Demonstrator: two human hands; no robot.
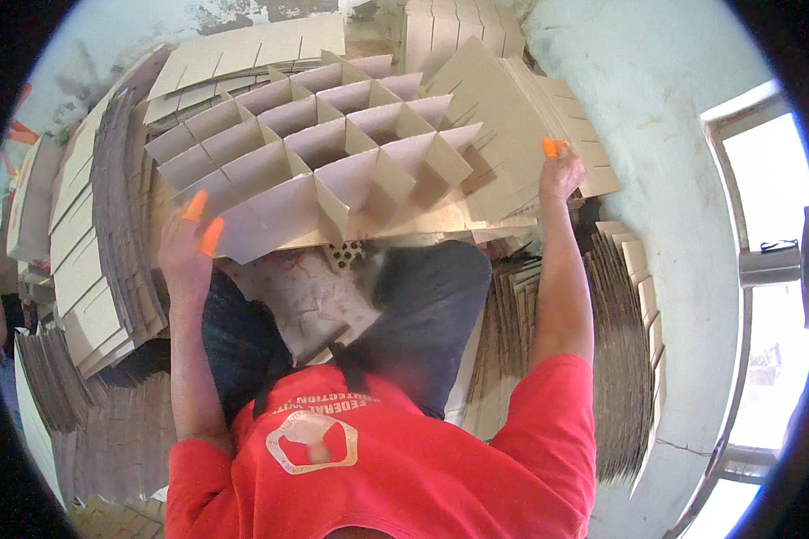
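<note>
A cardboard divider grid (319, 135) of interlocked slotted strips stands upright in front of me, making several open cells. My left hand (186, 251) is at its near left corner, fingers stretched and apart, with orange covers on two fingertips. Whether those fingers touch the outer strip is unclear. To the grid's right lies a stack of flat cardboard sheets (490, 135). My right hand (563, 171), also with orange fingertip covers, has its fingers closed at the right edge of the top sheet; the fingers' undersides are hidden.
Slotted cardboard stacks stand on the left (85, 242), behind the grid (247, 58), and low on the right (625, 350). A pale wall (638, 99) and a bright window (773, 180) bound the right side. My knees are bent below the work surface (422, 225).
</note>
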